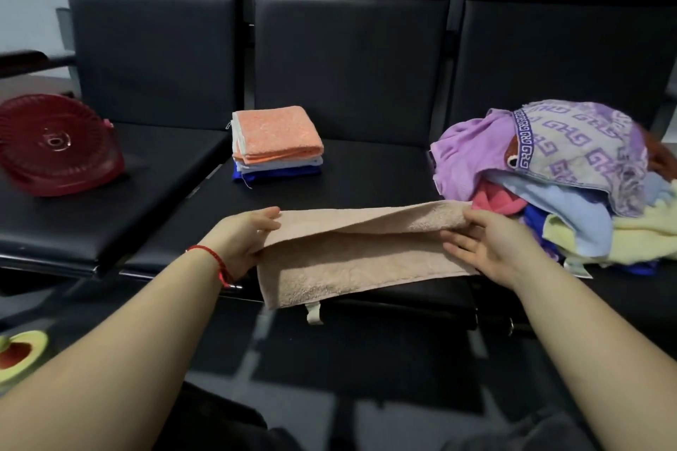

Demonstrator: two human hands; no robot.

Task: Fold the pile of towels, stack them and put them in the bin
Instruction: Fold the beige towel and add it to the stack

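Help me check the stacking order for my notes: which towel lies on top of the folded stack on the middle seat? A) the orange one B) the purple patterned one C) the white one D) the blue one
A: the orange towel lies on top of the folded stack, with a white towel under it and a blue towel at the bottom.

Looks like a waiting room or lobby: joined black padded seats (351, 172) in a row from 9 to 3 o'clock, metal armrest (25, 60) at 10 o'clock, dark tiled floor (329, 359) at 6.
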